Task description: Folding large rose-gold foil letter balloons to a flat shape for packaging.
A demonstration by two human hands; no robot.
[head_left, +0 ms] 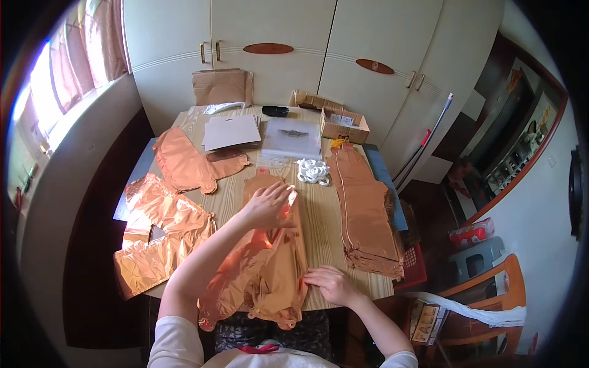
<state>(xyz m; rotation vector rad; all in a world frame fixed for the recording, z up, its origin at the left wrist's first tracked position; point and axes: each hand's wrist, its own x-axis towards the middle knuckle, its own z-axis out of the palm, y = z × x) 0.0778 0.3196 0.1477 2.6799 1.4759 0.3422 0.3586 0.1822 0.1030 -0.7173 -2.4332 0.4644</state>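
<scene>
On the left part of the light wooden table [319, 214] lie two loose heaps of flat, shiny rose-gold foil balloons: the nearer heap [156, 236] hangs a little over the table edge, and the farther heap [187, 161] lies behind it. How many balloons each heap has, I cannot count.

Behind them there is a stack of grey-white sheets [232, 131], and at the wall stands a folded brown cardboard piece [222, 87].

In the middle, in front of the person, lies a long pile of the same rose-gold foil balloons [270, 270], reaching from the table centre over the near edge. The left hand [268, 205] lies flat on the far end of this pile, with the fingers spread and pressing down. The right hand [330, 283] rests on the near right edge of the pile, fingers bent, pinching the foil at the table edge.

Behind the pile lies a stack of clear plastic bags [292, 138], and just beside it a small bunch of white plastic rings [313, 171]; there are several, the exact number is not clear.

To the right lies one more long stack of rose-gold foil balloons [367, 214], apart from the right hand.

At the back right stand two open cardboard boxes: a flat one [314, 100] and a smaller one [345, 127] with some paper inside. What else they contain is hidden.
</scene>
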